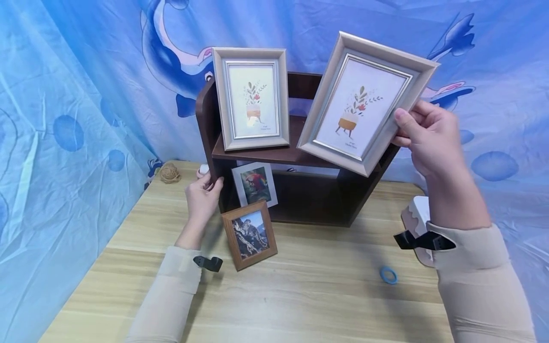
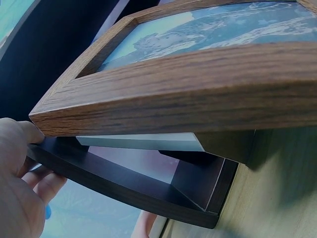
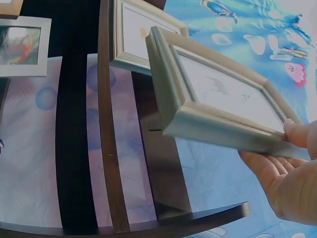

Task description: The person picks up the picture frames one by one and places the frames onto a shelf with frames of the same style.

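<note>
My right hand (image 1: pixel 437 138) pinches the right edge of a silver frame (image 1: pixel 368 102) with a plant picture, tilted in front of the dark shelf's (image 1: pixel 315 195) upper right. In the right wrist view the thumb of the hand (image 3: pixel 292 168) lies on the front of the frame (image 3: pixel 223 94), fingers behind. A matching frame (image 1: pixel 253 100) stands on the upper board at left. My left hand (image 1: pixel 203 197) grips the shelf's left side panel; the left wrist view shows the hand (image 2: pixel 22 178) with fingers around the panel's edge (image 2: pixel 114 188).
A white parrot frame (image 1: pixel 256 185) stands in the lower shelf. Before it is a brown wooden frame (image 1: pixel 250 235) on the table (image 1: pixel 300 290). A twine ball (image 1: pixel 169 173) lies at the left back, a blue ring (image 1: pixel 388 275) and a white-and-brown object (image 1: pixel 420 214) at right.
</note>
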Motion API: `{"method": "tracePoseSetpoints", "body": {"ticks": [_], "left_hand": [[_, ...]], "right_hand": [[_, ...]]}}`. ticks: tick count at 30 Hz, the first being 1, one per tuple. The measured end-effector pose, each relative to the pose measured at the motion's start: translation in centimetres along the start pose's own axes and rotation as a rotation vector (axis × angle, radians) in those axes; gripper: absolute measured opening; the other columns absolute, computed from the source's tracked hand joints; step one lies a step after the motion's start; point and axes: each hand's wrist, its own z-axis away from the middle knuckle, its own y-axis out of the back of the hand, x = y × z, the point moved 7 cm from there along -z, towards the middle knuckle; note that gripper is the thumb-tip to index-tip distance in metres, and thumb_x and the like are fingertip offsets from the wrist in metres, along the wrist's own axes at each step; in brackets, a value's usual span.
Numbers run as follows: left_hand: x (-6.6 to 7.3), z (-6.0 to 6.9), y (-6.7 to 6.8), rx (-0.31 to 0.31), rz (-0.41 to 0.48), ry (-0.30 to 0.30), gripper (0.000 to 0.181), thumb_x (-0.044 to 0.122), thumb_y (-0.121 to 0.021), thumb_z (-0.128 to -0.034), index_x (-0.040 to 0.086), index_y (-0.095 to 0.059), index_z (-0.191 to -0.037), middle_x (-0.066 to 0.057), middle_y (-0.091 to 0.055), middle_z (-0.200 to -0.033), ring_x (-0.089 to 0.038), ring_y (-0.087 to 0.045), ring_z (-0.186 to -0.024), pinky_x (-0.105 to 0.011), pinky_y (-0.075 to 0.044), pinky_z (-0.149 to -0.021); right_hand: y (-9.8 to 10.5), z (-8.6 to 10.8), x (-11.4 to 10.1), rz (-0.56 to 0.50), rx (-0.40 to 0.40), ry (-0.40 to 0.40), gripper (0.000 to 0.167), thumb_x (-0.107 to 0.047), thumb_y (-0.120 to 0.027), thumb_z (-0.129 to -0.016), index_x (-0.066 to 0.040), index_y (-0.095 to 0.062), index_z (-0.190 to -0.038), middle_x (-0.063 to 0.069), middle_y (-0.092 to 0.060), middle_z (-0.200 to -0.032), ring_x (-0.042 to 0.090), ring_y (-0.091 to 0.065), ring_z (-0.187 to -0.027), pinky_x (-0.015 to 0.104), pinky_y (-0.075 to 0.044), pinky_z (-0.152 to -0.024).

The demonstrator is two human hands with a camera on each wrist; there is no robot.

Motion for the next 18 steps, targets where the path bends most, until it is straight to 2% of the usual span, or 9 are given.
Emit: {"method": "tracePoseSetpoints", "body": {"ticks": [4, 11, 15, 18], "left_hand": [[-0.1, 0.0, 0.0, -0.001, 0.002, 0.003, 0.021, -0.001, -0.073, -0.0869, -0.005, -0.076, -0.107, -0.026, -0.073, -0.094, -0.039, -0.073, -0.084, -0.003, -0.051, -0.068], [0.0, 0.1, 0.0, 0.011, 0.003, 0.001, 0.019, -0.001, -0.073, -0.0867, -0.005, -0.077, -0.105, -0.027, -0.073, -0.093, -0.040, -0.073, -0.083, -0.002, -0.050, -0.068], [-0.1, 0.1, 0.0, 0.014, -0.006, -0.005, 0.019, -0.001, -0.073, -0.0870, -0.004, -0.077, -0.105, -0.026, -0.073, -0.092, -0.039, -0.073, -0.083, -0.002, -0.050, -0.068], [0.0, 0.0, 0.0, 0.010, -0.009, -0.003, 0.019, 0.000, -0.074, -0.0869, -0.004, -0.077, -0.105, -0.026, -0.074, -0.092, -0.039, -0.073, -0.083, -0.002, -0.050, -0.068]], "right_hand": [[-0.1, -0.9, 0.5, 0.086, 0.045, -0.006, 0.049, -0.012, -0.072, -0.093, 0.001, -0.059, -0.138, 0.009, -0.075, -0.107, 0.013, -0.075, -0.086, 0.024, -0.060, -0.072], [-0.3, -1.9, 1.5, 0.278, 0.102, -0.015, 0.045, -0.018, -0.069, -0.096, -0.007, -0.062, -0.139, 0.019, -0.065, -0.130, 0.015, -0.071, -0.102, 0.025, -0.059, -0.077], [-0.6, -2.2, 2.0, 0.416, 0.134, 0.019, 0.041, -0.019, -0.065, -0.099, -0.011, -0.062, -0.139, 0.018, -0.065, -0.131, 0.017, -0.069, -0.104, 0.025, -0.059, -0.081], [-0.6, -2.1, 2.2, 0.474, 0.166, 0.036, 0.039, -0.018, -0.064, -0.100, -0.013, -0.063, -0.139, 0.016, -0.067, -0.130, 0.017, -0.069, -0.105, 0.026, -0.059, -0.084]]}}
